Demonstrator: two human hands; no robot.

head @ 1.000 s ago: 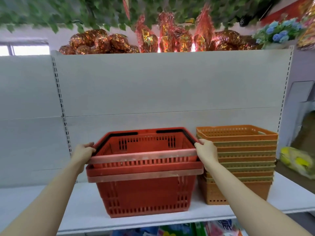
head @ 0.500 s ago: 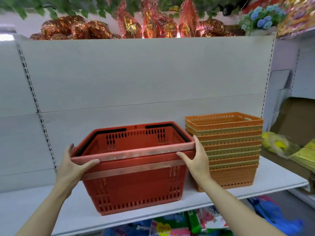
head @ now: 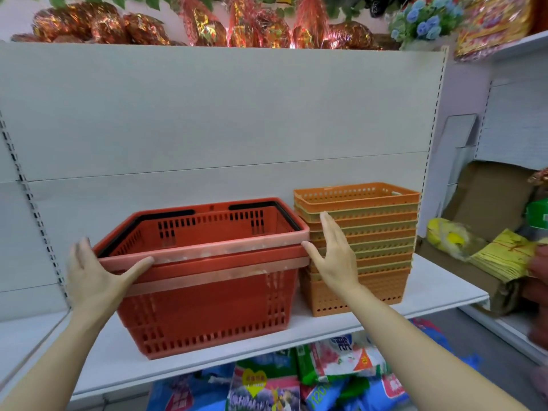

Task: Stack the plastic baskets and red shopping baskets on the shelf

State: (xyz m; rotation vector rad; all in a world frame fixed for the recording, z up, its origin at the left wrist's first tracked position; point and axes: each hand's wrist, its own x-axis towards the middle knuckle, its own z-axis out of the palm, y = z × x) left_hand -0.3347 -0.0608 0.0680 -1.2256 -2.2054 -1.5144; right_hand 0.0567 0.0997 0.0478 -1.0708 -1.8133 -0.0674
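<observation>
A white shop shelf point(head: 430, 295) runs across the view at about chest height, backed by a plain white panel point(head: 222, 114). On it, left of centre, sit the red shopping baskets point(head: 207, 307), one nested inside another so that two pale, worn rims show one above the other along the near side. Black handles point(head: 261, 207) lie folded flat along the top basket's rim. Just to the right, close beside the red ones, stands a stack of orange plastic baskets point(head: 370, 232), many nested together with alternating orange and olive rims, rising a little higher than the red pair.

The person's two bare arms reach in from the bottom of the view. The left hand point(head: 92, 277) is at the near left corner of the top red basket, fingers straight and spread, released rather than clenched, with the thumb resting along the near rim. The right hand point(head: 335, 256) is at the near right corner, also released, fingers straight and pointing up in front of the orange stack, thumb tip touching the corner of the rim. Whether its palm touches either stack cannot be told.

Along the top of the back panel sit shiny red and gold wrapped bundles point(head: 103, 25) and blue artificial flowers point(head: 424, 19), under hanging green leaves. To the far right are cardboard point(head: 489, 197) and yellow paper bundles point(head: 504, 256). Below the shelf lie colourful plastic packets point(head: 296, 375).
</observation>
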